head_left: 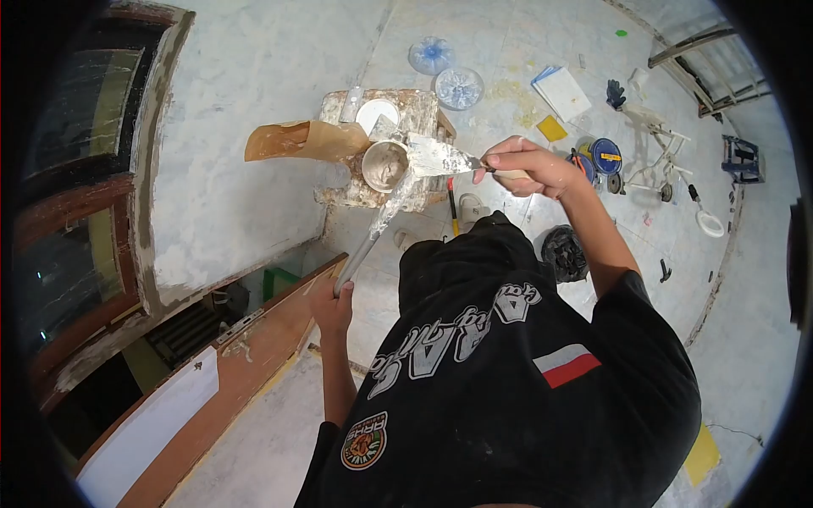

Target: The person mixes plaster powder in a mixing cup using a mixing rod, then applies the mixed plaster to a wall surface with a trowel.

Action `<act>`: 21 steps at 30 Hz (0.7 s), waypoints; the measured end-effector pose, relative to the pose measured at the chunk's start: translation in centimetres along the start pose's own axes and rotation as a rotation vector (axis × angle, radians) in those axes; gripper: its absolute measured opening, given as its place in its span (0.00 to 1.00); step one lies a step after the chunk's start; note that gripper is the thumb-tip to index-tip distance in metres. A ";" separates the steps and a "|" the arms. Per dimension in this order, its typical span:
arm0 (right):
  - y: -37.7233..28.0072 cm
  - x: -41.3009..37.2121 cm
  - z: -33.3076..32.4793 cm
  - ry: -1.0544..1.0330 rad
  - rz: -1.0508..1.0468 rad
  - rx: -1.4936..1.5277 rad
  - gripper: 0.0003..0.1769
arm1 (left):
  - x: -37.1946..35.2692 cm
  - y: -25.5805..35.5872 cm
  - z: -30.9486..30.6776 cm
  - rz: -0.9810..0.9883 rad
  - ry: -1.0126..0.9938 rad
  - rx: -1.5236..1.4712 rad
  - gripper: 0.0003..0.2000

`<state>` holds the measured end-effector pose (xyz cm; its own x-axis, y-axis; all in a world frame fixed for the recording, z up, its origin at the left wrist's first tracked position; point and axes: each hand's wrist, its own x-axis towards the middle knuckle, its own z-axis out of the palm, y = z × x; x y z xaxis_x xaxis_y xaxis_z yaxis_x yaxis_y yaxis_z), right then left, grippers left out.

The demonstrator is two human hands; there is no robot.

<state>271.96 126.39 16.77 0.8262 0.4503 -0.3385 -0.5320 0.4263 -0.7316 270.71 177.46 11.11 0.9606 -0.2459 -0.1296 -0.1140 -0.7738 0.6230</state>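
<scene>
My right hand is closed around the handle of a wide putty knife, its blade coated with pale putty. My left hand grips the grey handle of a long, putty-smeared tool. That tool's far end reaches the putty knife's blade beside a round container of putty; whether they touch is hard to tell. The container rests on a stained wooden stool. Brown paper and a white round lid are also on the stool.
Right of the stool lie plastic bottle bottoms, white sheets, a yellow sponge and a blue-lidded can. A black bag is near my right forearm. A brown board stands at lower left, beside the window frame.
</scene>
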 end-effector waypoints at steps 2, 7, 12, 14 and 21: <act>2.3 0.6 -0.9 -0.148 0.028 0.334 0.22 | -0.3 -0.1 0.8 -0.020 0.026 -0.030 0.23; 4.0 1.5 1.6 -0.083 -0.019 0.588 0.23 | -0.6 0.4 1.7 -0.024 0.061 -0.245 0.32; 4.1 2.7 3.9 0.243 -0.134 -0.033 0.21 | -0.7 0.5 2.2 -0.022 0.077 -0.449 0.39; 4.8 3.7 3.4 0.332 -0.141 -0.210 0.20 | -0.7 1.0 2.4 -0.003 0.047 -0.578 0.42; 8.4 7.0 0.9 0.528 -0.192 -0.815 0.20 | -0.6 0.8 3.2 -0.079 0.088 -0.595 0.44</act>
<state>273.09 133.86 8.77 0.9671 -0.0621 -0.2469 -0.2539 -0.3039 -0.9183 269.27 175.07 9.24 0.9806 -0.1320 -0.1448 0.0956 -0.3226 0.9417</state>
